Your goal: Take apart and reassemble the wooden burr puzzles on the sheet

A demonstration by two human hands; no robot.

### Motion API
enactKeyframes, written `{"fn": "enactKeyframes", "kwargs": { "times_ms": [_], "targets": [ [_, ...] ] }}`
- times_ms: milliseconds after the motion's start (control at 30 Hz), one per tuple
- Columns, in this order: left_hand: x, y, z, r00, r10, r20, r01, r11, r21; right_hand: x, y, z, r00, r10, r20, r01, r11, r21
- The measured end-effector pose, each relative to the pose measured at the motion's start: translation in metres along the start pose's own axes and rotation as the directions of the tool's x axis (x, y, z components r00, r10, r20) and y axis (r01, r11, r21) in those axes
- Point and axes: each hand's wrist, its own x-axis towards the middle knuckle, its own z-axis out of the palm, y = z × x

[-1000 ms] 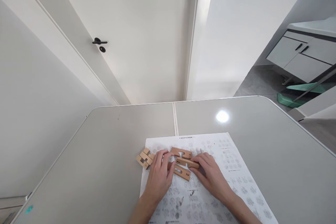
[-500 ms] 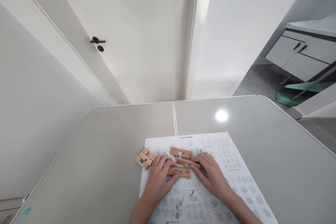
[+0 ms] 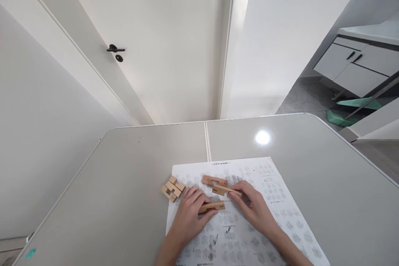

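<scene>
Wooden piece 2 (image 3: 215,205) sits pinched between the left hand's (image 3: 190,211) thumb and fingers, over the sheet (image 3: 246,232). The right hand (image 3: 251,201) grips another piece (image 3: 223,189) narrowly by one end – at piece 2's one o'clock. A third piece (image 3: 209,179) lies at that one's ten o'clock; the block cluster (image 3: 175,187) – at the left hand's eleven o'clock – overlaps the sheet's edge.

pass: tabletop (image 3: 318,162) right of sheet (image 3: 279,203) | obstacles: block cluster (image 3: 172,189) left, wooden piece (image 3: 206,179) ahead

Both hands (image 3: 190,213) grip wooden pieces (image 3: 217,206)
</scene>
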Motion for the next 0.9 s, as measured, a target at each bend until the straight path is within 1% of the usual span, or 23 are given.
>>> {"fn": "enactKeyframes", "kwargs": {
  "times_ms": [67,133,200,267,367,433,533,600,667,733,800,900],
  "targets": [
    [-0.002,-0.001,0.0,0.999,-0.052,-0.012,0.051,0.995,-0.089,0.0,-0.001,-0.002,0.999,0.048,-0.01,-0.047,0.998,0.047],
    [-0.005,-0.002,0.001,0.985,-0.174,-0.011,0.167,0.958,-0.232,0.0,-0.001,-0.003,0.994,0.105,-0.021,-0.103,0.991,0.088],
    [-0.007,-0.003,0.002,0.953,-0.303,0.019,0.285,0.872,-0.399,-0.001,-0.001,-0.004,0.985,0.17,-0.024,-0.165,0.977,0.132],
    [-0.006,-0.001,0.003,0.929,-0.367,0.046,0.332,0.773,-0.541,-0.002,-0.002,-0.004,0.975,0.22,-0.017,-0.212,0.957,0.197],
    [-0.001,0.008,0.003,0.916,-0.399,0.047,0.323,0.66,-0.679,-0.004,-0.004,-0.004,0.971,0.237,0.017,-0.229,0.911,0.342],
    [0.005,0.018,0.003,0.905,-0.418,0.075,0.327,0.573,-0.751,-0.004,-0.005,-0.004,0.97,0.238,0.055,-0.237,0.868,0.437],
    [0.012,0.029,0.005,0.887,-0.424,0.181,0.368,0.416,-0.831,-0.004,-0.005,-0.006,0.961,0.246,0.125,-0.274,0.806,0.524],
    [0.013,0.032,0.007,0.883,-0.412,0.226,0.383,0.351,-0.855,-0.004,-0.005,-0.007,0.955,0.241,0.173,-0.296,0.779,0.553],
    [0.012,0.031,0.01,0.884,-0.407,0.232,0.374,0.314,-0.873,-0.004,-0.005,-0.008,0.95,0.229,0.211,-0.309,0.776,0.551],
    [0.01,0.028,0.012,0.886,-0.412,0.215,0.353,0.295,-0.888,-0.004,-0.005,-0.009,0.947,0.216,0.236,-0.311,0.795,0.52],
    [0.007,0.024,0.014,0.885,-0.425,0.19,0.334,0.295,-0.895,-0.004,-0.005,-0.009,0.945,0.207,0.254,-0.31,0.818,0.485],
    [0.004,0.018,0.018,0.878,-0.449,0.167,0.334,0.325,-0.885,-0.003,-0.004,-0.007,0.943,0.187,0.277,-0.299,0.84,0.452]
  ]
}}
